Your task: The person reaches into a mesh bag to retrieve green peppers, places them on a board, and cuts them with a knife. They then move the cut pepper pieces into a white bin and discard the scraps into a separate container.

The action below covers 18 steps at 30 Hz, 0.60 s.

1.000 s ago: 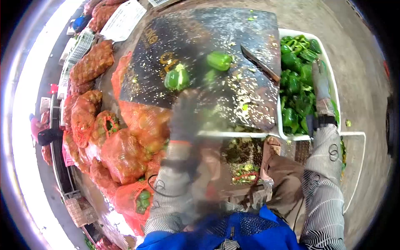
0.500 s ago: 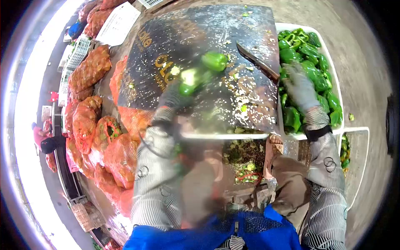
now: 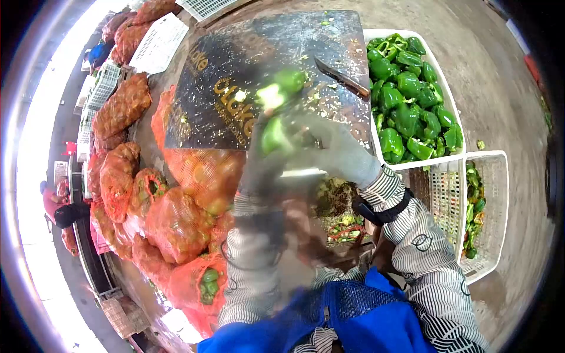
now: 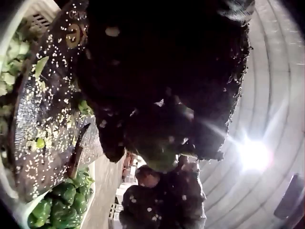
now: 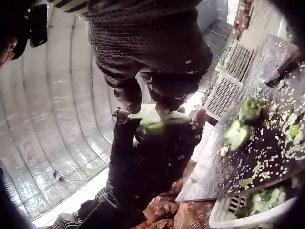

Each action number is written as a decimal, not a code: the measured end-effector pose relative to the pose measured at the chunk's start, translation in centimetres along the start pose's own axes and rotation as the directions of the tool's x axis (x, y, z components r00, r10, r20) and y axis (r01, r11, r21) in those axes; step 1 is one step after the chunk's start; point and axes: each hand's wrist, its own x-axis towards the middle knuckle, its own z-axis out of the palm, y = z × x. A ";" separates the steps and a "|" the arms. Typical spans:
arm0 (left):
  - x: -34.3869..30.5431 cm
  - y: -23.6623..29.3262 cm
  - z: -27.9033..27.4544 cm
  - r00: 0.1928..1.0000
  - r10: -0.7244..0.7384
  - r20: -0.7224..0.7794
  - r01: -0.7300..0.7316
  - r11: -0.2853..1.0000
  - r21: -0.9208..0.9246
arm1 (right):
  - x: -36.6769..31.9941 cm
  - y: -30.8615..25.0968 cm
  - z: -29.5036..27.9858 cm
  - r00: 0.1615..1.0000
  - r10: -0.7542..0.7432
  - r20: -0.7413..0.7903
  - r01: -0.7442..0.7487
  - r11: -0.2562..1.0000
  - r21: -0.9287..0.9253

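Over the board's near edge, my gloved left hand (image 3: 259,162), blurred, grips a piece of green bell pepper (image 3: 273,135). My gloved right hand (image 3: 338,147) meets it from the right, its fingers bent down onto the same pepper, whose pale cut side (image 5: 157,116) shows in the right wrist view. In the left wrist view the pepper (image 4: 159,157) sits between the two dark gloves. On the black board (image 3: 229,53) lie a whole green pepper (image 5: 250,109) and a cut one (image 5: 237,134) beside it. A knife (image 3: 344,77) lies at the right, its handle toward the tray.
A white tray (image 3: 457,126) full of green peppers stands against the board's right side. Below it is a white crate (image 3: 445,191) with trimmings. Seeds and scraps cover the board. Red mesh sacks (image 3: 176,217) crowd the left; another person (image 3: 56,203) is far left.
My right hand has left the pepper tray and come left to my left hand. The left hand has lifted a pepper piece off the board toward me. The head view has shifted slightly.
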 end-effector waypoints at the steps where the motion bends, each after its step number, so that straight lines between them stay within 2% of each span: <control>1: -0.3 -0.1 -0.6 0.999 0.027 0.033 -0.028 0.999 0.037 | 0.0 -0.2 0.0 1.000 -0.009 0.015 0.009 0.999 -0.050; 2: -0.5 -0.2 -1.0 0.996 0.053 0.066 -0.058 0.996 0.073 | -0.1 0.4 0.3 1.000 -0.008 0.014 0.008 0.999 -0.049; 3: -0.1 -0.7 -1.2 0.974 0.186 0.130 -0.227 0.826 0.517 | -0.3 1.4 0.9 0.998 -0.065 -0.006 0.063 0.990 -0.123; 4: 0.1 -1.3 -1.4 0.934 0.260 0.247 -0.343 0.447 0.826 | -0.4 2.1 1.5 0.993 -0.119 -0.025 0.112 0.975 -0.193; 5: -0.3 -1.4 0.1 0.964 0.257 0.068 -0.257 0.835 0.486 | -0.4 1.6 1.6 0.987 -0.161 -0.015 0.155 0.969 -0.191; 6: -0.6 -1.4 1.5 0.982 0.163 -0.092 -0.164 0.986 -0.008 | -0.3 1.7 1.6 0.988 -0.153 -0.018 0.146 0.971 -0.189; 8: 0.0 -2.1 0.6 0.984 0.149 -0.092 -0.145 0.988 0.052 | 0.1 2.0 1.4 0.993 -0.099 -0.063 0.087 0.981 -0.171; 9: 0.6 -2.4 0.0 0.986 0.143 -0.087 -0.133 0.985 0.114 | 0.2 2.3 1.4 0.994 -0.079 -0.074 0.077 0.997 -0.031; 12: 1.7 -3.0 -0.7 0.980 0.198 -0.022 -0.195 0.976 0.098 | 0.5 2.7 1.3 0.996 -0.062 -0.056 0.059 0.997 -0.056; 13: 1.5 -3.1 -0.7 0.980 0.185 -0.068 -0.174 0.975 0.135 | 0.5 2.7 1.3 0.996 -0.057 -0.062 0.054 0.997 -0.056; 15: 1.6 -3.7 -1.0 0.980 0.190 -0.067 -0.180 0.974 0.137 | 0.6 2.4 1.4 0.994 -0.091 -0.068 0.079 0.983 -0.167; 18: 2.0 -4.3 -1.8 0.977 0.211 -0.028 -0.204 0.965 0.165 | 0.4 1.9 1.2 0.995 -0.072 -0.069 0.066 0.994 -0.087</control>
